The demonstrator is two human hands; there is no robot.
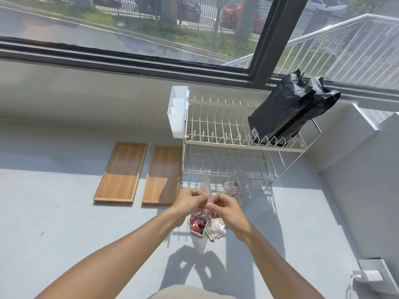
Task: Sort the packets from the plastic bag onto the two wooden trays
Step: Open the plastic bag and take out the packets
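**Gripping the clear packet bag over the grey counter**

Pinching the top of a clear plastic bag (pixel 205 190), both hands meet above the grey counter (pixel 64 223). The left hand (pixel 190 199) and right hand (pixel 224 207) each have fingers closed on the film, close together. Red-and-black and pale packets (pixel 205 227) hang in the bag's bottom, just below the wrists. A second clear bag (pixel 235 186) of packets lies just beyond the right hand, against the foot of a two-tier wire dish rack (pixel 226 134). Two bare wooden trays (pixel 121 173) lie side by side left of the rack, the nearer one's edge close to the left hand. Open counter spreads left and toward the person. Black pouches (pixel 289 111) lean on the rack's upper tier; a white caddy (pixel 178 111) hangs at its left end.
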